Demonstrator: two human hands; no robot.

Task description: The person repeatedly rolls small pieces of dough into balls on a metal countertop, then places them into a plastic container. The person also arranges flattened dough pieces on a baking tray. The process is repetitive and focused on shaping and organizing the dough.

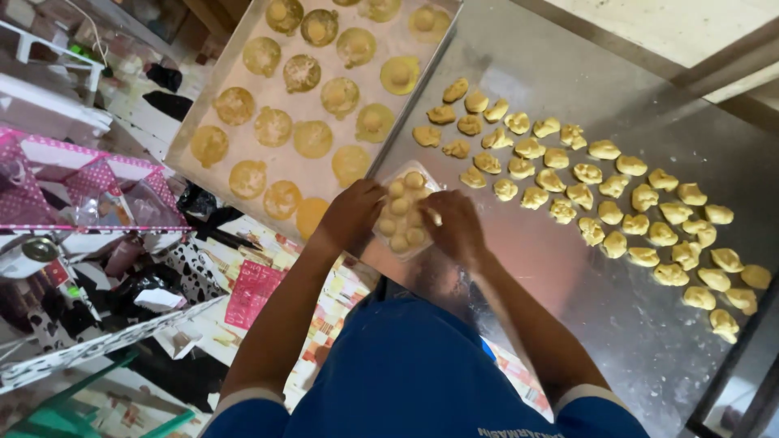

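Mid-frame, left hand (350, 212) and right hand (454, 223) have fingers closed on a clear tray (403, 212) w/ dough balls (399, 206). Tray looks light, bendy; balls soft. Best held by both edges.

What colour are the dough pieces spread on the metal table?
Pale yellow dough pieces, clearest in the head view.

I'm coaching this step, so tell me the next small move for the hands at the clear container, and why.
Probably press the dough ball under the right hand into the clear plastic container, which the left hand steadies on the steel table. The container already holds several round balls, the right fingers sit at its edge, and many unshaped dough pieces wait beside it.
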